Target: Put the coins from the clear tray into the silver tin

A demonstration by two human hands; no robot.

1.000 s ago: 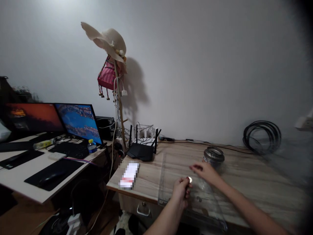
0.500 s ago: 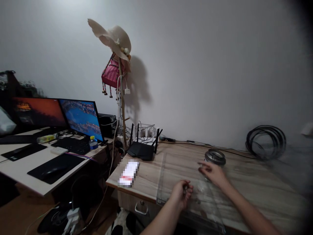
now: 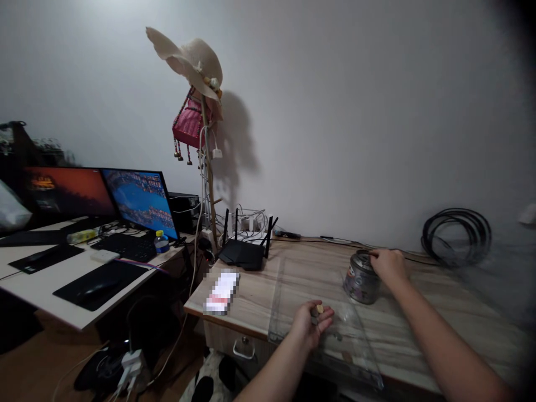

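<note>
Coins [image 3: 319,309] rest in my left hand [image 3: 312,326], which is turned palm up with its fingers curled around them, above a clear plastic sheet [image 3: 288,279] on the wooden desk. A round tin [image 3: 360,285] with a printed side and a metal top stands beyond the sheet's right part. At its top right edge is my right hand [image 3: 390,269], with the fingers closed together at the rim. Whatever those fingertips hold, if anything, is hidden. A small coin-like object [image 3: 337,336] lies near the front of the sheet.
A black router [image 3: 242,254] and a lit phone [image 3: 223,291] are on the desk's left part. Coiled black cable [image 3: 456,237] leans on the wall at the right. Monitors [image 3: 140,201] stand on a separate white desk [image 3: 71,307]. A stand holds a hat [image 3: 201,58].
My right hand has moved from in front of the tin to its top right edge. My left hand has opened a little, showing coins. The tin's side is now in view.
</note>
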